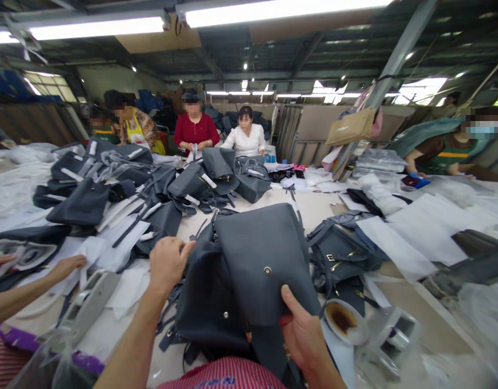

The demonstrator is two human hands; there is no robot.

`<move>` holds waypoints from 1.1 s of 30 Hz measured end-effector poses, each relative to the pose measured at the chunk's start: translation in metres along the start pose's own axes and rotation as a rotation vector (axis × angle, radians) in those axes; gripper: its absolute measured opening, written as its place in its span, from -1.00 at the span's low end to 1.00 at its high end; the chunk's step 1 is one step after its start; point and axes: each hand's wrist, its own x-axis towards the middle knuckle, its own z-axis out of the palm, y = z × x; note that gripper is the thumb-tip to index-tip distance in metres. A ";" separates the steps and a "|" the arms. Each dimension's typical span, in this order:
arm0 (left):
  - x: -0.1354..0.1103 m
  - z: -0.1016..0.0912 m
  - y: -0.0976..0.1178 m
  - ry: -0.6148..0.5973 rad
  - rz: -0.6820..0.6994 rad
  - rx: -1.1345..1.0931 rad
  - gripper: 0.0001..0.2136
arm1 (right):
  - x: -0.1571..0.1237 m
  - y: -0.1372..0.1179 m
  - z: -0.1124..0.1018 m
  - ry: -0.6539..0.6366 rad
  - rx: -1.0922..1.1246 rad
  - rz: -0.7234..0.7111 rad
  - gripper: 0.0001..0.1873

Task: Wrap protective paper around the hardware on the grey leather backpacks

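A dark grey leather handbag [249, 270] lies in front of me on the table, its flap with a small metal stud facing up. My left hand [167, 265] is closed on the bag's upper left edge. My right hand [303, 335] grips the flap's lower right edge, thumb pressed on top. Straps hang from the bag's left side.
More grey bags are piled at the left [90, 189], the centre back [224, 175] and the right [342, 251]. White paper sheets [406, 237] cover the table. A small bowl with brown residue [346, 321] sits by my right hand. Another person's hand [66, 267] reaches in from the left. Several people sit across the table.
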 end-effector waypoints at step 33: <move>-0.124 0.080 0.052 -0.990 -0.903 -1.626 -0.72 | 0.001 0.004 -0.023 -0.579 -0.700 0.301 -0.73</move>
